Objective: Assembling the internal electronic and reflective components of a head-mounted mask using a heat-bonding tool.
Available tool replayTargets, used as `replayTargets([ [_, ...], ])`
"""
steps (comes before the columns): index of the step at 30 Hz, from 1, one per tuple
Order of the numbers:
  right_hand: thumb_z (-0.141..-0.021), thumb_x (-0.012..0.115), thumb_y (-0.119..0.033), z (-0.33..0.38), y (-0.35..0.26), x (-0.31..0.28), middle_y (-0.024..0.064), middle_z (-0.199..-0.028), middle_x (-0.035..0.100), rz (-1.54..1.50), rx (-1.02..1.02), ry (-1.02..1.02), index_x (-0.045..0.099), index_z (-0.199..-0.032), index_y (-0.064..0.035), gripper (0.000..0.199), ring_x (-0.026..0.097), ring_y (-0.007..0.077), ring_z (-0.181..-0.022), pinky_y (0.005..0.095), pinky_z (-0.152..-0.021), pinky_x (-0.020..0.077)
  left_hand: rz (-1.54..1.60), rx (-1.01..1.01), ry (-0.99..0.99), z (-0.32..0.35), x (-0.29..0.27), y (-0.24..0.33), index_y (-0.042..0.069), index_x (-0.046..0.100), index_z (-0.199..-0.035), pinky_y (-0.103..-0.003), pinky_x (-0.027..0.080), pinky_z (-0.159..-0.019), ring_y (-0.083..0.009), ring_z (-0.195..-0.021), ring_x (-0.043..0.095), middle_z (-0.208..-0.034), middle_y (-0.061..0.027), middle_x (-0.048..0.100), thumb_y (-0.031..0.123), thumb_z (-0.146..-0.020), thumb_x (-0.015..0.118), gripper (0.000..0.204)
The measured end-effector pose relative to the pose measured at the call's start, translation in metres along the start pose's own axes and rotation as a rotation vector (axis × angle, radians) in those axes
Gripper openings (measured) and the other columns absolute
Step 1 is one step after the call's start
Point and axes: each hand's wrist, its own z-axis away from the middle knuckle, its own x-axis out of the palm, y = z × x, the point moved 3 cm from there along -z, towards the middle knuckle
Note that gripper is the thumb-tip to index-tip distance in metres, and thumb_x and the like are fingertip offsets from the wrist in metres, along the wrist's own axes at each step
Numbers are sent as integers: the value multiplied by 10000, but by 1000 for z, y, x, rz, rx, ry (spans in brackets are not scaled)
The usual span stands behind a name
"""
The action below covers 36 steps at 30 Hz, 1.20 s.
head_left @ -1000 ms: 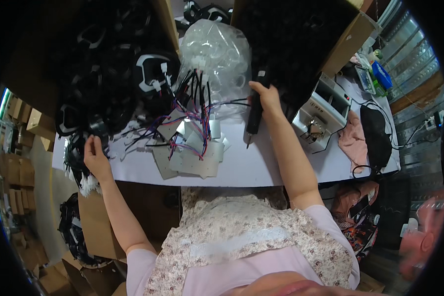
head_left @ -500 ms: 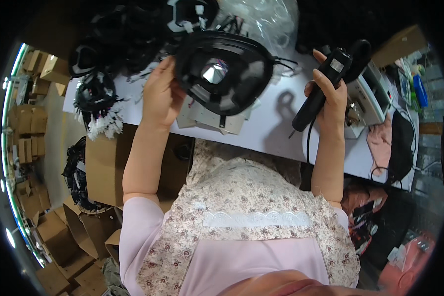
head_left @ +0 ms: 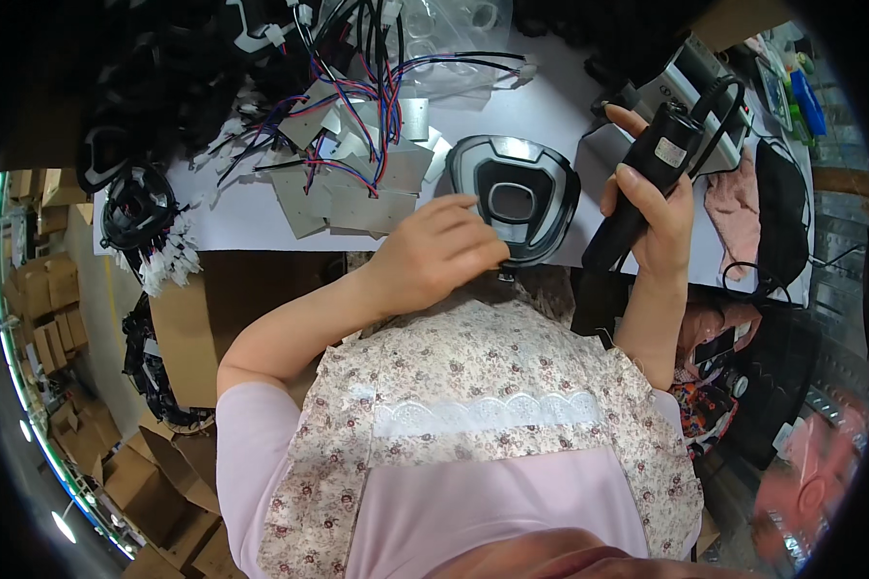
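A black and grey plastic housing (head_left: 543, 214) with a dark oval window lies face up near the table's front edge. My left hand (head_left: 442, 246) is at its near left rim, fingers curled against the edge; the thumb is hidden. To the right, my right hand (head_left: 661, 207) is wrapped round a black electric screwdriver (head_left: 668, 152), its cord running from the top end. The tool slants with its lower end toward the front edge, beside the housing but apart from it. Its bit cannot be made out.
Silvery metal plates (head_left: 372, 207) with red, blue and black wires (head_left: 381, 125) lie left of the housing. Behind are a clear plastic bag (head_left: 444, 43) and dark parts. A wire bundle (head_left: 137, 207) hangs at the left edge. A grey box-shaped device (head_left: 690, 92) and pink cloth (head_left: 734, 207) are at right.
The housing has come down from above the table to its front edge and now shows its outer face. My left hand moved right and nearer with it. The wired plates have come into view.
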Motion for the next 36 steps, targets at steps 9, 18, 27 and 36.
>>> replayTargets([
  [9,-826,720,-92,10,2,-9,231,-1317,620,-50,-39,-3,536,-1349,93,585,667,152,-651,271,-580,536,1406,-1224,254,29,21,5,37,478,-1402,-424,523,-1069,-213,-1210,625,-1357,-102,602,174,-1064,558,373],
  [18,-838,752,-161,8,31,-5,164,-1106,715,73,188,-73,577,-1311,85,562,752,197,-831,246,-612,533,724,-722,-612,8,4,6,19,720,-1131,-311,542,-874,-194,-977,713,-1086,-122,751,263,-985,661,290],
  [27,-835,746,-205,-11,35,17,159,-940,755,38,153,-74,589,-1317,50,568,737,162,-826,229,-619,524,-715,-431,125,-69,-53,-165,112,770,-942,-400,527,-744,-272,-822,651,-834,-77,695,228,-870,758,137],
  [36,-831,747,-141,-4,27,-1,200,-1191,697,-54,81,16,612,-1277,45,502,748,203,-812,264,-610,541,-840,-279,-73,-75,-36,-191,242,715,-1102,-408,423,-882,-222,-1004,597,-1021,10,621,173,-755,816,368],
])
